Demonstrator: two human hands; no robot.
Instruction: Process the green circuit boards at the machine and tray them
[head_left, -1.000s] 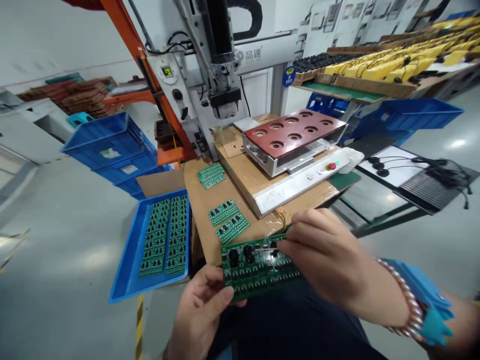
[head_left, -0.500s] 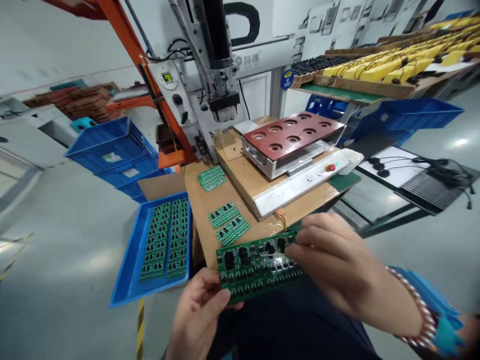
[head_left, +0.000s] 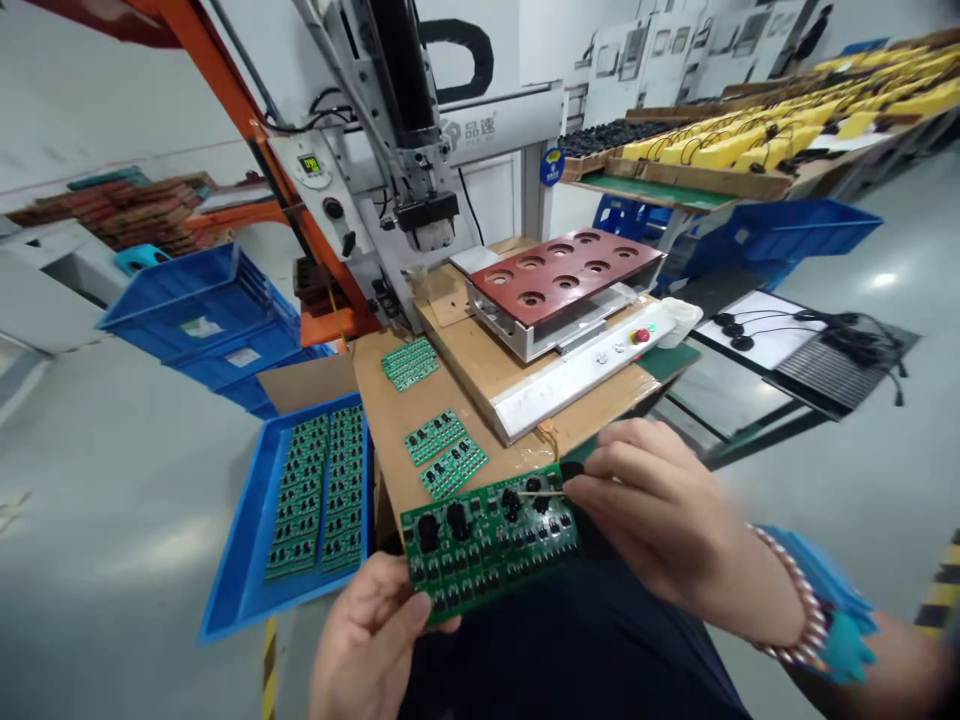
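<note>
A green circuit board with black blobs along its upper part is tilted towards me above my lap. My left hand grips its left end, thumb on the front face and fingers behind. Over the board's right end, my right hand pinches a thin pale stick, like a toothpick. The stick's far tip meets a black blob on the board. Beyond the held board, two smaller-looking boards lie side by side on the brown bench top, and a stack of boards sits farther back.
A blue tray with rows of boards stands at left, near stacked blue crates. On the bench is a machine with a red holed fixture plate and a control strip with a red button. Black cables lie on a side table.
The stick's tip has shifted leftward along the board to another black blob, with my right hand following. The held board sits slightly further left in view, and the whole view has shifted.
</note>
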